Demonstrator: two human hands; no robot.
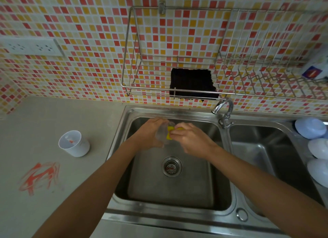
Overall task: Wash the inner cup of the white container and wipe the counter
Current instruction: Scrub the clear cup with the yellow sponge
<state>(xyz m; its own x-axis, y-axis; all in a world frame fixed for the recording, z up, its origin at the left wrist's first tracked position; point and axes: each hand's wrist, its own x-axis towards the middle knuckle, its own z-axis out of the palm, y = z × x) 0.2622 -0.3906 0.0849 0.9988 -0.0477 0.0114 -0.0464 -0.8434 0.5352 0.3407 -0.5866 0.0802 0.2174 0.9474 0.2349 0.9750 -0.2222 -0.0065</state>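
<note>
Grey counter [44, 113] w/ orange smear [40, 175] near its front edge; white container [74, 145] upright nr sink's [120, 131] left rim. Over the left basin, left hand [150, 134] grips clear inner cup [162, 135], right hand [191, 139] pinches yellow sponge [169, 133] against it.

Your grey tabletop [44, 117] carries a white container [74, 146] standing upright left of the sink [120, 136], red smears inside it. Nearer you on the tabletop lies a red smear [40, 175]. Right of the sink stand three pale bowls [309, 128], upside down.
</note>
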